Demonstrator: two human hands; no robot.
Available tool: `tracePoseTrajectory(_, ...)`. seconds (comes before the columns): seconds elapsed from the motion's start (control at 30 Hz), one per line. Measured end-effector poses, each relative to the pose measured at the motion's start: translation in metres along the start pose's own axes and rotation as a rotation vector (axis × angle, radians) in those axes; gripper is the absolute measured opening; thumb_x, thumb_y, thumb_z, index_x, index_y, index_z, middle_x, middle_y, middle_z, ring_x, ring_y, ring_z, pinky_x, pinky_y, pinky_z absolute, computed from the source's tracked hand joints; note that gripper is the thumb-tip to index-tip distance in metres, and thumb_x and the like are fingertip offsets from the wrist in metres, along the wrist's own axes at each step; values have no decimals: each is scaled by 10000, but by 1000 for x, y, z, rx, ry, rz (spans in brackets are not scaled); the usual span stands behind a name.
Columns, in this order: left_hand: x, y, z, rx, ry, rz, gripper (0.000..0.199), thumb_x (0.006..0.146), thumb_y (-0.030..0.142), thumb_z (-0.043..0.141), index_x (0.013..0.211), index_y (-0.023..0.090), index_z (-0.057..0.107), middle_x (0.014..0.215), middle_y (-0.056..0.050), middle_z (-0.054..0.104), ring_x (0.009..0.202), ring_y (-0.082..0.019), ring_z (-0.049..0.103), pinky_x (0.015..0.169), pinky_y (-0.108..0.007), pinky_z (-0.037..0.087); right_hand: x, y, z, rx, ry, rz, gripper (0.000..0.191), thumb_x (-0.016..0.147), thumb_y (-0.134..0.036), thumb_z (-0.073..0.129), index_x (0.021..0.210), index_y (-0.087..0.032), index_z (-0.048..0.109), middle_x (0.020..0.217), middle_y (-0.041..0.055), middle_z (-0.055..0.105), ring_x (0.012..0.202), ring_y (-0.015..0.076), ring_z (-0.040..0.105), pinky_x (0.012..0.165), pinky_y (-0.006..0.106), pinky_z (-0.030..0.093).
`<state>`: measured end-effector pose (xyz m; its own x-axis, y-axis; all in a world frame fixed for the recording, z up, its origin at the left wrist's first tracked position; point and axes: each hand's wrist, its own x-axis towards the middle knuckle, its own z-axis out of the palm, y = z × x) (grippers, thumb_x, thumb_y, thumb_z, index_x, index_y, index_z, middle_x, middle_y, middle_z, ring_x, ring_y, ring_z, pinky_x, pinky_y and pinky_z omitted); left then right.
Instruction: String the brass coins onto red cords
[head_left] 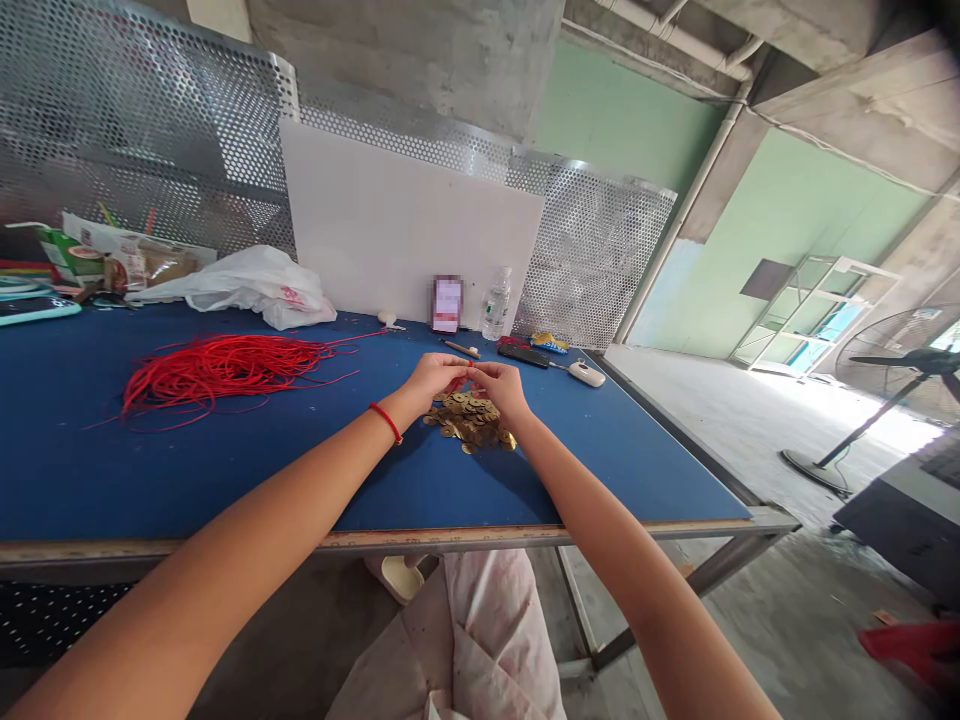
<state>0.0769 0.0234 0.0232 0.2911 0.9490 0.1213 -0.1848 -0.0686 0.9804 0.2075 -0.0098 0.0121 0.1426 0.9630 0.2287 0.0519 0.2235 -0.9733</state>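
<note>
My left hand and my right hand meet over the table, fingertips pinched together. Between them shows a little bit of red cord; most of it is hidden by the fingers. Right below the hands lies a loose pile of brass-coloured coins, round and flat, with some holes visible. Off to the left, a large tangled bundle of red cord rests on the blue tabletop. A red braided bracelet circles my left wrist.
Behind the hands stand a phone and a clear plastic bottle. A black flat object, a snack wrapper and a white oval device lie to the right. A white plastic bag sits back left, before a perforated metal screen.
</note>
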Motion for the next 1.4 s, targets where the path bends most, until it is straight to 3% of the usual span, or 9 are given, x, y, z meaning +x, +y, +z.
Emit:
tracePoseTrajectory(0.37, -1, 0, 2, 149, 8, 125, 103, 581, 82, 765, 578, 130, 673, 506, -19, 589, 489, -104, 476, 528, -243, 361, 4, 3, -3, -76, 40, 5, 125, 722, -228, 647, 629, -150, 677, 486, -42, 539, 466, 74, 479, 531, 219, 478)
tracePoseTrajectory(0.63, 2, 1, -2, 69, 9, -3, 87, 595, 92, 775, 623, 120, 698, 606, -49, 647, 537, -110, 531, 624, -264, 430, 5, 0, -2, -12, -10, 33, 139, 725, -248, 646, 627, -152, 626, 469, -60, 480, 449, 59, 439, 495, 194, 470)
tracePoseTrajectory(0.93, 0, 4, -1, 97, 2, -11, 53, 616, 82, 730, 621, 128, 702, 604, -43, 650, 551, -109, 547, 619, -249, 442, 0, -5, 0, 68, -43, 116, 110, 767, -238, 605, 690, -160, 616, 591, -25, 597, 484, 70, 520, 533, 211, 488)
tracePoseTrajectory(1.13, -2, 5, 0, 138, 2, -14, 50, 624, 76, 708, 626, 126, 701, 589, -40, 643, 539, -106, 537, 615, -249, 435, 0, -6, -1, 41, -36, 97, 107, 749, -231, 615, 671, -158, 610, 556, -37, 569, 461, 62, 485, 505, 203, 474)
tracePoseTrajectory(1.4, -3, 8, 0, 35, -1, -121, 58, 618, 128, 731, 634, 122, 676, 589, -27, 634, 562, -108, 558, 645, -254, 447, 0, -5, -2, 42, -57, 70, 115, 734, -254, 619, 672, -162, 588, 553, -44, 559, 488, 68, 497, 498, 194, 449)
